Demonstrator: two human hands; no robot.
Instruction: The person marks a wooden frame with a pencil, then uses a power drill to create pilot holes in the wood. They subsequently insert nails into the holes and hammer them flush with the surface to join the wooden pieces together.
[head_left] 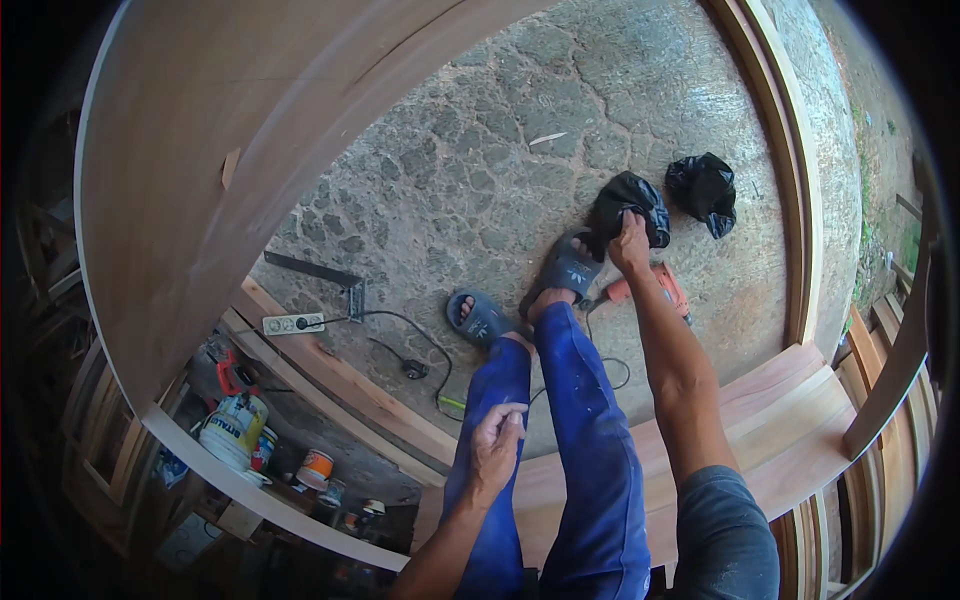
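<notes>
My right arm stretches forward, and my right hand (630, 243) is at a black plastic bag (643, 200) on the floor, just past my right sandal (568, 270). Its fingers are drawn together against the bag, and their tips are partly lost in the dark plastic. A second black plastic bag (703, 190) lies crumpled to the right. Over my left thigh, my left hand (495, 447) has its fingers curled closed; whatever they hold, if anything, is hidden. An orange-red power tool (660, 290) rests on the floor beside my right forearm.
A large wooden panel (200, 120) rises at the left. Wooden boards (790, 160) frame the concrete floor (460, 160). A power strip (293, 324), a black plug (414, 369) on its cord and a dark metal square (310, 272) lie left. Tubs and cans (316, 468) stand lower left.
</notes>
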